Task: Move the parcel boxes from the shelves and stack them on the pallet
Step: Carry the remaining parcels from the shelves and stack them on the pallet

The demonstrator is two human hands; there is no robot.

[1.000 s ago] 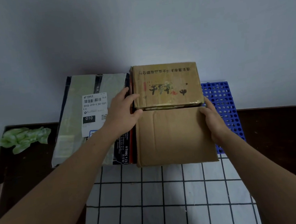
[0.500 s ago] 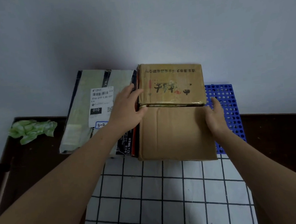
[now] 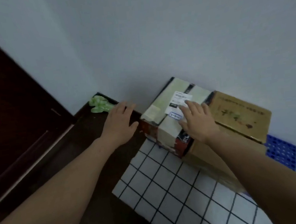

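Woodwork of a dark door (image 3: 16,116) fills the far left, and a crumpled green scrap (image 3: 99,104) lies on the dark floor against the wall. Next comes the left hand (image 3: 121,123), palm down with fingers straight and holding nothing, just beside the left face of the taped parcel box (image 3: 159,127); whether the thumb touches that face cannot be told. The right hand (image 3: 197,121) lies flat on the box's top, fingers spread over the shipping label (image 3: 179,103), pressing rather than gripping. So the parcel sits between the two hands, its long axis seemingly running from the near edge toward the wall, with the right hand the nearer. Squaring it up probably needs the left palm closed in against its side. Pressed to its right are two brown cartons (image 3: 240,113), one on the other, standing on the blue pallet (image 3: 281,152). Whether the pallet reaches under the taped box is hidden. A checked mat (image 3: 170,191) covers the floor in front.
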